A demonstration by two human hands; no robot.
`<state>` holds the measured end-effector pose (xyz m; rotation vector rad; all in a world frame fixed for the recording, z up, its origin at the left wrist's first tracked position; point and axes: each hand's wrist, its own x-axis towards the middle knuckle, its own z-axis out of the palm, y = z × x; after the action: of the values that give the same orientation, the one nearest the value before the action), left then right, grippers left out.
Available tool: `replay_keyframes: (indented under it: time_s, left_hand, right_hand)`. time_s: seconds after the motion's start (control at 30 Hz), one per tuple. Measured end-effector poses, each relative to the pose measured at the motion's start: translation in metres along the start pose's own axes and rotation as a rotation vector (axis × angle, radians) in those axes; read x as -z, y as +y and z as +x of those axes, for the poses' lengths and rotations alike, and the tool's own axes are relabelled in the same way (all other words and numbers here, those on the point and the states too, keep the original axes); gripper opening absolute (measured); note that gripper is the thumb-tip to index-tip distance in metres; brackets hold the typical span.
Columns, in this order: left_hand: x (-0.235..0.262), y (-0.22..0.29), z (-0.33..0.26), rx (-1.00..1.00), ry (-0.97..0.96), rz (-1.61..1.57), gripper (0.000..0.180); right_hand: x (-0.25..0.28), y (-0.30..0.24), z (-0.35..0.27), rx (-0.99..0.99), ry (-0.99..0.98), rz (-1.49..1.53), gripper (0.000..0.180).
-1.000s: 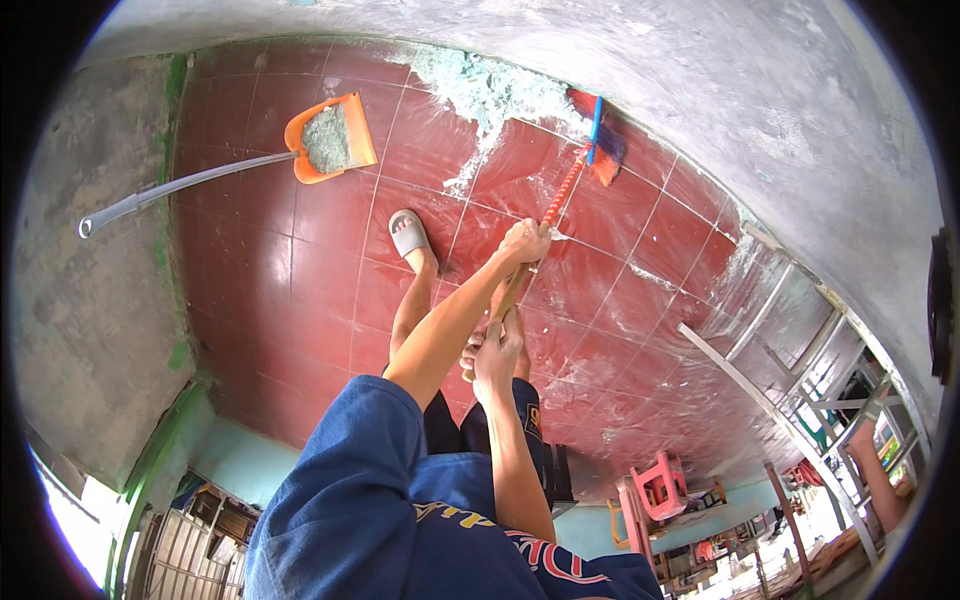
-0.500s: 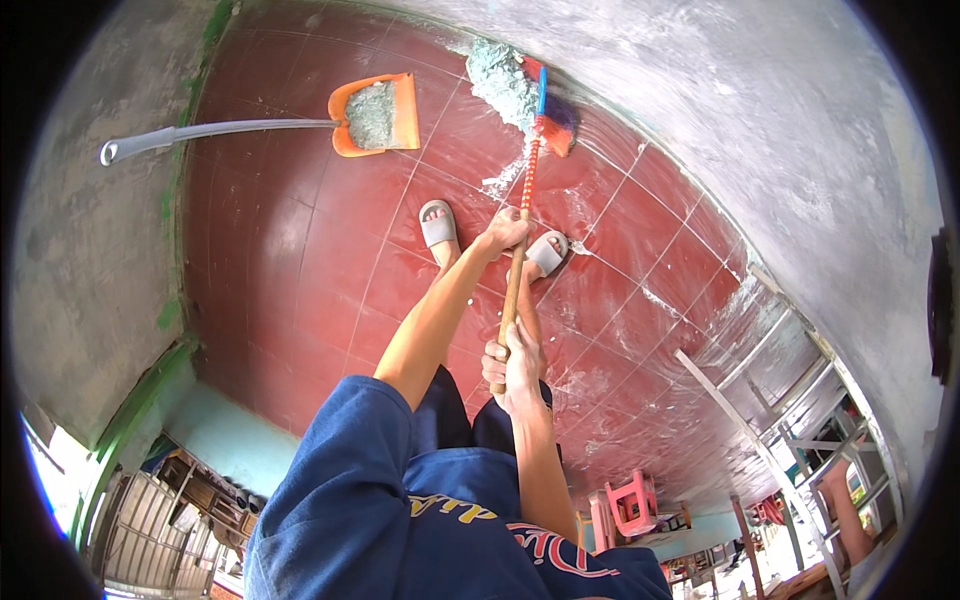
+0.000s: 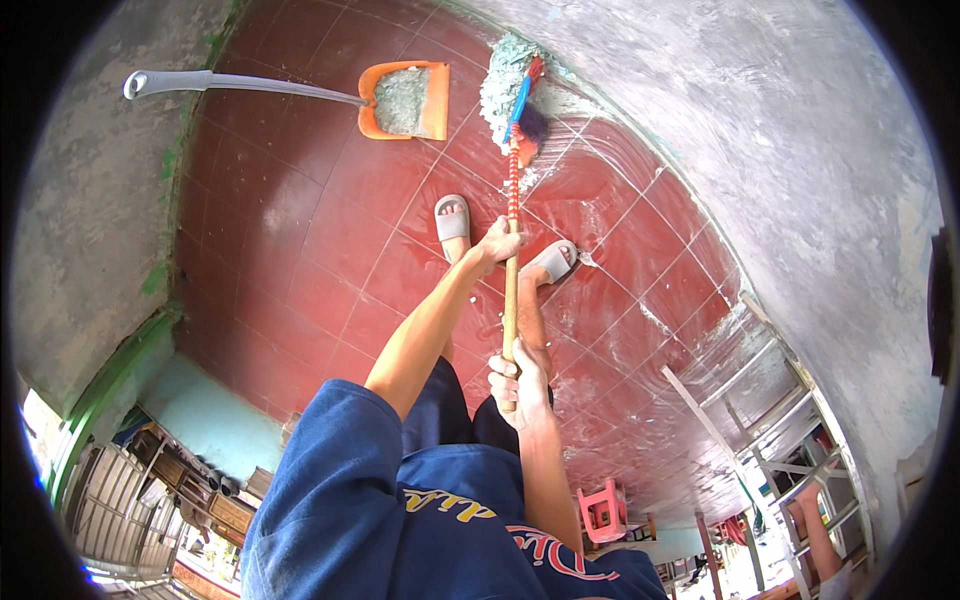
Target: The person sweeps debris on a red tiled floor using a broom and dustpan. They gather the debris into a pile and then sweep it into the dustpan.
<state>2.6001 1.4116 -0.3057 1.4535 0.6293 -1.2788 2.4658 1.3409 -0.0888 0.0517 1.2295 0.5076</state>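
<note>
"What's different from a second ago?"

"The broom head [image 3: 519, 112] sits further left along the wall [image 3: 690, 120], much nearer the orange dustpan [image 3: 437, 102]."

"And the pale debris [image 3: 501, 85]?"

"It no longer sprawls; it's bunched in a compact heap against the broom head. The handle [image 3: 511, 300] slants less now, nearly straight ahead, and the right foot [image 3: 552, 261], hidden then, shows beside it"

smooth wooden broom handle [image 3: 511, 300], glossy tiled floor [image 3: 290, 260], rough wall [image 3: 800, 150]
</note>
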Motion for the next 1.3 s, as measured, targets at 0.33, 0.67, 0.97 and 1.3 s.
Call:
replay_keyframes:
  time_s: [0.33,0.67,0.97,1.3]
  left_hand:
    - [-0.008,0.025,-0.053,-0.207,-0.072,0.081,0.035]
    - [0.006,0.1,-0.045,-0.424,0.154,0.067,0.039]
    - [0.091,0.108,0.121,-0.995,0.635,1.646,0.031]
    - [0.042,0.024,0.148,-1.129,0.496,1.678,0.027]
  right_hand:
    - [-0.029,0.013,-0.046,0.157,0.185,-0.394,0.03]
    - [-0.05,-0.028,-0.037,0.636,0.179,-1.23,0.046]
    - [-0.114,-0.116,0.121,0.595,0.216,-1.437,0.041]
    - [-0.041,-0.108,0.083,0.294,0.067,-0.716,0.044]
